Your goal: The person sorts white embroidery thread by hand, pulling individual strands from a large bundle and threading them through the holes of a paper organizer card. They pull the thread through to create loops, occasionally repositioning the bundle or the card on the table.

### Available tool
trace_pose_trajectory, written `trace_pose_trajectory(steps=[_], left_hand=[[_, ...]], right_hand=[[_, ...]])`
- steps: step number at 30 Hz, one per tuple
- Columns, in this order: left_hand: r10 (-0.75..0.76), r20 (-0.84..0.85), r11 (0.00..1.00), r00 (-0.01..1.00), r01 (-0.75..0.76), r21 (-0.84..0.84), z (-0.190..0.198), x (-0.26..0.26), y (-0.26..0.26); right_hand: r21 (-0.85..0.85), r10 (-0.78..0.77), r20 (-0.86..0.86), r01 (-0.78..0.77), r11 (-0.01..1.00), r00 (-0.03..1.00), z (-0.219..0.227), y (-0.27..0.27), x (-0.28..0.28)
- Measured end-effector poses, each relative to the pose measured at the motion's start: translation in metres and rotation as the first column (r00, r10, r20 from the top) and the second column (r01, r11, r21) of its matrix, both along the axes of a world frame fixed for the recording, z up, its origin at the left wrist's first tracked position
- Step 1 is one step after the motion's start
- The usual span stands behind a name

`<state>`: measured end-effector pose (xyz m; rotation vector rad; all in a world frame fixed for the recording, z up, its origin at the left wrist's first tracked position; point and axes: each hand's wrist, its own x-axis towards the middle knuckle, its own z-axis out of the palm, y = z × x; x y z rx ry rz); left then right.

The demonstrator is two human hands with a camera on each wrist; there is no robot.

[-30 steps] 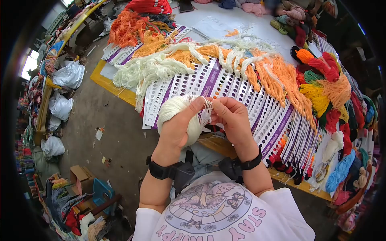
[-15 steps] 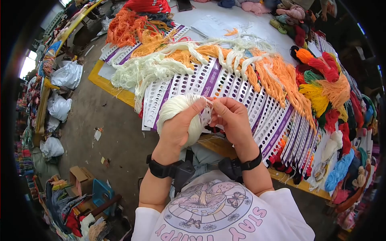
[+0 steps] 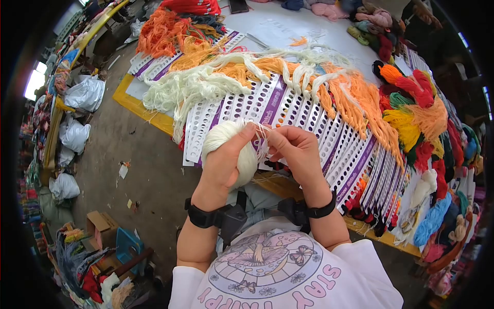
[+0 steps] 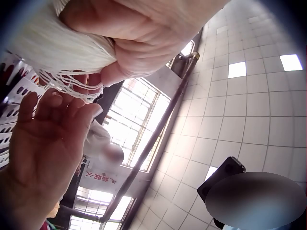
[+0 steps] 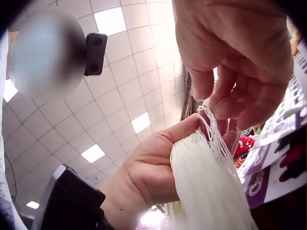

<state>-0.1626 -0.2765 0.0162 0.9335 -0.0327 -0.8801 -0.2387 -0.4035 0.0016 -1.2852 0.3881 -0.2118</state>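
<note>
A thick skein of cream-white thread is gripped by the left hand, whose thumb lies over its top end. At that end several loose strands stand apart from the bundle. The right hand pinches these strands between thumb and fingers, just right of the left thumb. In the right wrist view the strands loop up to the right fingertips, and the skein hangs below. The left wrist view shows the right hand under the skein, close to the strands.
White and purple cards with rows of holes fan across the table. Pale and orange thread lies over them. Colourful yarn bundles are heaped at right. White bags and a blue crate stand on the floor at left.
The right hand has shifted slightly, and the strands between the hands look more spread. The left hand keeps its grip on the skein.
</note>
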Motion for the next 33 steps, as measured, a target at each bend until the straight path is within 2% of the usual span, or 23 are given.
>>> trace_pose_trajectory(steps=[1, 4, 7, 8, 10, 12, 13, 14, 16, 17, 19, 20, 23, 25, 26, 29, 31, 33], left_hand=[[0.003, -0.007, 1.000, 1.000, -0.003, 0.008, -0.003, 0.000, 0.000], [0.004, 0.003, 1.000, 1.000, -0.004, 0.009, -0.009, 0.001, 0.001], [-0.005, 0.026, 1.000, 1.000, 0.004, 0.008, -0.007, -0.001, 0.002], [-0.008, 0.033, 1.000, 0.999, 0.008, 0.009, -0.006, -0.001, 0.001], [-0.002, 0.059, 1.000, 0.998, 0.003, -0.009, -0.008, -0.002, 0.001], [0.003, 0.079, 1.000, 0.997, -0.003, -0.004, -0.007, -0.002, 0.002], [0.008, 0.086, 1.000, 0.996, -0.009, 0.010, -0.004, -0.003, 0.004], [0.011, 0.093, 1.000, 0.996, -0.014, 0.024, -0.001, -0.003, 0.006], [0.034, 0.019, 0.999, 0.999, -0.035, 0.014, 0.002, -0.003, 0.007], [0.045, -0.018, 0.999, 0.999, -0.045, 0.008, 0.003, -0.003, 0.007], [0.042, 0.068, 0.998, 0.997, -0.046, 0.048, -0.003, -0.003, 0.008], [0.040, 0.110, 0.997, 0.993, -0.048, 0.067, -0.006, -0.002, 0.009], [-0.069, -0.003, 0.995, 0.998, 0.068, -0.067, -0.006, 0.000, 0.011], [0.007, 0.006, 0.999, 1.000, -0.007, -0.043, 0.000, -0.006, 0.007], [0.044, 0.012, 0.999, 0.999, -0.044, -0.031, 0.003, -0.009, 0.005], [0.016, -0.011, 1.000, 1.000, -0.016, -0.010, 0.003, -0.011, 0.003], [-0.067, 0.061, 0.998, 0.996, 0.068, -0.015, -0.003, -0.010, 0.005], [-0.103, 0.108, 0.994, 0.989, 0.105, -0.013, -0.004, -0.010, 0.005]], right_hand=[[-0.067, 0.010, -0.014, -0.011, 0.998, 1.000, 0.001, 0.000, -0.001], [-0.017, -0.031, 0.054, 0.032, 0.999, 0.998, 0.000, 0.001, -0.001], [-0.054, -0.035, -0.013, 0.035, 0.998, 0.999, 0.001, 0.002, -0.002], [-0.211, -0.019, 0.055, 0.030, 0.977, 0.998, -0.002, 0.002, -0.002], [-0.502, 0.045, 0.178, 0.051, 0.863, 0.983, -0.009, 0.003, 0.000], [-0.178, 0.004, 0.102, 0.015, 0.984, 0.995, -0.004, 0.003, 0.000], [-0.005, -0.006, 0.061, 0.006, 1.000, 0.998, -0.002, 0.003, 0.000], [0.146, 0.030, 0.069, -0.040, 0.988, 0.997, -0.002, 0.003, 0.001], [0.434, 0.094, 0.098, -0.128, 0.892, 0.991, -0.002, 0.001, 0.001], [0.343, 0.099, 0.100, -0.128, 0.930, 0.990, -0.003, 0.002, 0.000], [0.151, 0.111, 0.101, -0.126, 0.980, 0.989, -0.005, 0.005, -0.001], [0.152, 0.104, 0.089, -0.117, 0.981, 0.991, -0.004, 0.005, -0.001], [0.192, 0.092, 0.044, -0.099, 0.976, 0.995, -0.001, 0.004, -0.002], [0.273, 0.097, 0.003, -0.094, 0.957, 0.995, -0.001, 0.004, -0.003], [0.200, 0.119, -0.008, -0.115, 0.973, 0.993, 0.001, 0.003, -0.003], [0.017, 0.151, -0.027, -0.150, 0.988, 0.988, 0.004, 0.003, -0.005], [-0.059, 0.133, -0.004, -0.133, 0.989, 0.991, 0.003, 0.006, -0.003], [-0.018, 0.123, -0.030, -0.124, 0.992, 0.992, 0.002, 0.005, -0.004]])
